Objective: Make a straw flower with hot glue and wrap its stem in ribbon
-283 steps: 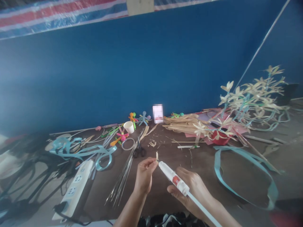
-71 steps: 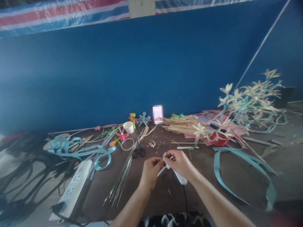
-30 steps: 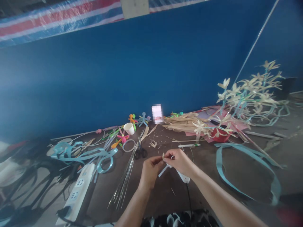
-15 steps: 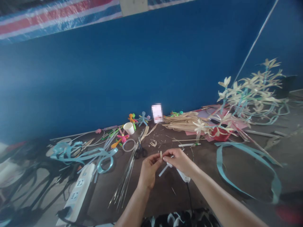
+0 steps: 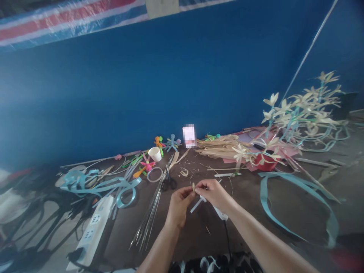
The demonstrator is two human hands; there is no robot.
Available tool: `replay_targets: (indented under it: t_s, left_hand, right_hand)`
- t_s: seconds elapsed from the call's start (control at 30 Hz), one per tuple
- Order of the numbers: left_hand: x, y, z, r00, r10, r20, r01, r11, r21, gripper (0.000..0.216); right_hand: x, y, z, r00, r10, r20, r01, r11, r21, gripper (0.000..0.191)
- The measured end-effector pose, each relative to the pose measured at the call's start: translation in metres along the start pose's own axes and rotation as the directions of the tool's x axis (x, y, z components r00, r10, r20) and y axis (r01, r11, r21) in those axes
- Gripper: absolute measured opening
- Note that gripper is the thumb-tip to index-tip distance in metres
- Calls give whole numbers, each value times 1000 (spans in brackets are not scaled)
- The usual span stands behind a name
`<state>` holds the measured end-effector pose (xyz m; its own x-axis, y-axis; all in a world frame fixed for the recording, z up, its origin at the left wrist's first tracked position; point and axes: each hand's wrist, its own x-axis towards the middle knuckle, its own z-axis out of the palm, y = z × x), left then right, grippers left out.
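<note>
My left hand point(image 5: 178, 204) and my right hand point(image 5: 214, 194) meet over the dark table, fingertips pinched together. Between them stands a small pale piece point(image 5: 193, 186) that looks like dried husk; both hands' fingers touch it. Partly hidden below my right hand lies a white tool point(image 5: 220, 213) with a black cord, and a short white strip point(image 5: 196, 205) sits beside it. Black-handled scissors point(image 5: 168, 183) lie just left of my hands. Small husk scraps point(image 5: 184, 173) are scattered beyond my fingers.
Thin metal wires point(image 5: 149, 216) and a white power strip point(image 5: 93, 231) lie to the left, near blue ribbon point(image 5: 127, 186) and a white cup point(image 5: 154, 154). Dried husks point(image 5: 217, 147) are piled behind. Pale husk flowers point(image 5: 298, 102) and a ribbon loop point(image 5: 263, 195) occupy the right.
Almost nothing differs. Both hands keep their pinch on the small pale piece, and the view has shifted very slightly.
</note>
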<state>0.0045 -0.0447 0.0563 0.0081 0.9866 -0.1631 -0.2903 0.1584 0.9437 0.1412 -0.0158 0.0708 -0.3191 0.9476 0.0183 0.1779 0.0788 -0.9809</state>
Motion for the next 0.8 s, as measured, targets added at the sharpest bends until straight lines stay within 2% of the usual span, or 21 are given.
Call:
replay_targets:
  t_s: [0.1, 0.2, 0.27, 0.37, 0.5, 0.67, 0.8]
  left_hand:
    - [2, -3, -3, 1000, 1, -28, -1, 1000, 1, 21]
    - [5, -7, -10, 993, -13, -113, 8, 999, -47, 21]
    - [6, -8, -17, 986, -46, -158, 26, 992, -126, 19]
    - [6, -6, -24, 983, -88, -160, 48, 970, -236, 16]
    - [5, -2, -28, 984, -90, -151, 43, 957, -288, 16]
    - [3, 0, -32, 983, -89, -161, 46, 965, -257, 19]
    - [1, -2, -37, 980, -73, -186, 32, 977, -212, 20]
  right_hand:
    - [0, 5, -4, 999, -22, -33, 19, 996, -91, 20]
    - [0, 9, -12, 994, -44, -100, 18, 968, -252, 20]
    - [1, 11, -17, 992, -85, -89, 40, 906, -422, 16]
    - [11, 12, -20, 994, -104, -18, 70, 775, -628, 13]
    - [46, 18, -13, 997, -70, 23, 66, 708, -704, 15]
    - [94, 28, 2, 998, 33, 60, 25, 642, -767, 16]
    - [114, 34, 10, 994, 82, 68, 5, 602, -798, 19]
